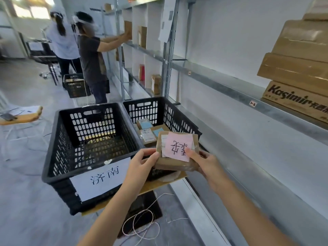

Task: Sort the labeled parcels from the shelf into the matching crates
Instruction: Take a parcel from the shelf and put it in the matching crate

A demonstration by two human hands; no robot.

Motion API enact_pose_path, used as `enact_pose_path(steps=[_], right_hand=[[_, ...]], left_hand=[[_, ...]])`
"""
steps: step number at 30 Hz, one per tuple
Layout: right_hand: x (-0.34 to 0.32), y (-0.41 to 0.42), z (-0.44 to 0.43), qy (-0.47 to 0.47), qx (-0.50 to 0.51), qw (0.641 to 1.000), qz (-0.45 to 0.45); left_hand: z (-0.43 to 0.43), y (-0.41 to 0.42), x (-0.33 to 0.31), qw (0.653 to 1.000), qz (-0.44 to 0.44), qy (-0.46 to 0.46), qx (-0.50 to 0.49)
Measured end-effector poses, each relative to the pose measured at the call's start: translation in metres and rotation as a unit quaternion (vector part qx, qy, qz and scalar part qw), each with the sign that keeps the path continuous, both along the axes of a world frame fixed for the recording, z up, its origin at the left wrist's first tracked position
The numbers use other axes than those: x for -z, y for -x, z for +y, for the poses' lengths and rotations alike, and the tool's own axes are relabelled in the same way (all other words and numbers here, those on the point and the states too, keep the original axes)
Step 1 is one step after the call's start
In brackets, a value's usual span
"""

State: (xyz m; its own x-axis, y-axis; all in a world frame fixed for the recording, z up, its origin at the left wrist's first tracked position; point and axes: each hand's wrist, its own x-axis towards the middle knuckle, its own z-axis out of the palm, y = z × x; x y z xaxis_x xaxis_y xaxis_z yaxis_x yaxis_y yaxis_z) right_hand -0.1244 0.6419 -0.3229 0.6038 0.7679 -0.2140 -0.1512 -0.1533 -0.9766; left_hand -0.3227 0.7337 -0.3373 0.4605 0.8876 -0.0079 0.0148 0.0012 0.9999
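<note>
Both hands, left [142, 161] and right [206, 163], grip a pink-labeled cardboard parcel [176, 150] above the right black crate [179, 112] holding parcels.

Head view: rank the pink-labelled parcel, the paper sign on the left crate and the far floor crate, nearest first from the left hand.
1. pink-labelled parcel, held in the left hand.
2. paper sign, just below-left, on the left crate.
3. far crate, up the aisle on the floor.
</note>
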Motion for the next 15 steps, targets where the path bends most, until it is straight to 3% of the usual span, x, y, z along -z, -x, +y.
enact_pose_path(steps=[6,15], right_hand=[[0.001,-0.061,0.071,-0.002,-0.021,1.0,-0.002],[0.009,-0.161,0.188,-0.003,-0.071,0.997,0.015]], left_hand=[[0.061,-0.046,-0.01,0.992,0.083,-0.096,-0.019],[0.149,-0.128,-0.009,0.974,0.182,-0.116,-0.075]])
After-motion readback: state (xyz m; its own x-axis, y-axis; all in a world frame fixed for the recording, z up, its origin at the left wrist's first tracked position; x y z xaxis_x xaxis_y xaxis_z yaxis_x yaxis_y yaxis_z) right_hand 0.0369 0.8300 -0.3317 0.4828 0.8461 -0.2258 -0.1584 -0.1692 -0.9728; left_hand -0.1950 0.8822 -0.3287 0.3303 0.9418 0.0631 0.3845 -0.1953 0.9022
